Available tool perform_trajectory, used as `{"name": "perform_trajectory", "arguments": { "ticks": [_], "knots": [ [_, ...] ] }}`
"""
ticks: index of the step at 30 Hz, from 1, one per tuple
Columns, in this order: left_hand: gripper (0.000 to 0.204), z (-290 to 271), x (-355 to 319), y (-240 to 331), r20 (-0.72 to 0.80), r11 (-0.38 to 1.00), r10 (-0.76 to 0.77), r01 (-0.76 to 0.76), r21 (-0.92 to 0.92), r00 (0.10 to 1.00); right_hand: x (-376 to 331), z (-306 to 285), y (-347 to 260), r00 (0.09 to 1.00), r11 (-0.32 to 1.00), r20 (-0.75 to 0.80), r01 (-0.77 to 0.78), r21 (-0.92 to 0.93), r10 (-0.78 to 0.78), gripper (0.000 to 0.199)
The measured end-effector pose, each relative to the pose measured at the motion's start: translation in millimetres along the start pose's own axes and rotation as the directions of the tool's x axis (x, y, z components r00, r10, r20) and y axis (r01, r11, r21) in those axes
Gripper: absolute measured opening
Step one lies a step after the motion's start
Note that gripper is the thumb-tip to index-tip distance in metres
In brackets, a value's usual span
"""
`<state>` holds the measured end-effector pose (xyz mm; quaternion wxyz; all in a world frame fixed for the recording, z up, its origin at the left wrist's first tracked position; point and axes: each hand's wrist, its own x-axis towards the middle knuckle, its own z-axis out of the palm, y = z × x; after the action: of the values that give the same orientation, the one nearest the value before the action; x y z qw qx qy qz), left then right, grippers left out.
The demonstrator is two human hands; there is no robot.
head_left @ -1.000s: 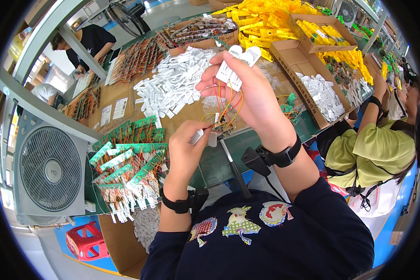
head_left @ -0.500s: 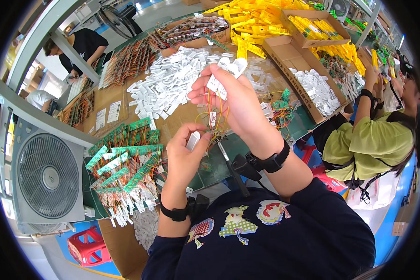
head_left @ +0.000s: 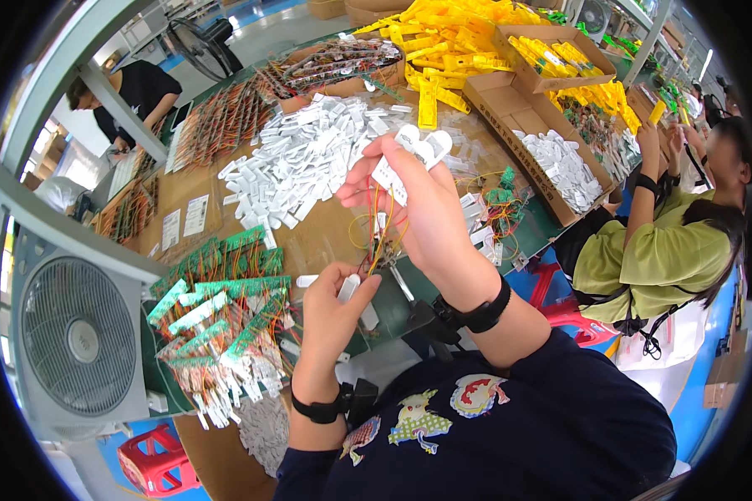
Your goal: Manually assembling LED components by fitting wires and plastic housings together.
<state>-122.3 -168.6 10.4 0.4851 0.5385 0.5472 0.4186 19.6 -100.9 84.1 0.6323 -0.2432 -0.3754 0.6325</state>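
Observation:
My left hand [head_left: 332,311] is closed around a small white plastic piece [head_left: 348,289], rounded at one end, gripped between thumb and fingers. Above and to its right, my right hand [head_left: 430,209] holds several white plastic tabs [head_left: 424,149] fanned out past the thumb. Thin red and yellow wires [head_left: 379,225] hang from these tabs below the palm, toward my left fingertips. Whether those fingertips touch the wires, I cannot tell. Just under the wires, a slim metal rod [head_left: 402,282] points up from the table's near edge.
A heap of white pieces [head_left: 297,163] covers the table's middle. Wired green circuit boards [head_left: 217,313] lie at left, beside a grey fan [head_left: 79,334]. Yellow parts [head_left: 455,42] and a cardboard box of white pieces [head_left: 560,163] are beyond. A co-worker in green [head_left: 660,259] sits at right.
My left hand has moved slightly down, away from the wires, still with the white piece. My right hand keeps its hold on the tabs. The whole view has shifted a little.

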Motion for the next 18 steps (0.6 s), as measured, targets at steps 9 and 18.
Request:
{"name": "perform_trajectory", "arguments": {
  "ticks": [9,18],
  "knots": [
    [0.011,-34.7,51.5,-5.1,0.063,0.975,-0.098,0.109,-0.195,0.993,59.3,4.5,26.1,1.000,1.000,0.013,0.024,0.000,-0.024,0.023],
    [0.009,-41.3,72.6,35.9,-0.034,0.875,-0.264,0.224,-0.430,0.964,86.7,23.4,-0.3,0.998,0.999,-0.057,-0.039,-0.032,0.037,0.024]
  ]
}}
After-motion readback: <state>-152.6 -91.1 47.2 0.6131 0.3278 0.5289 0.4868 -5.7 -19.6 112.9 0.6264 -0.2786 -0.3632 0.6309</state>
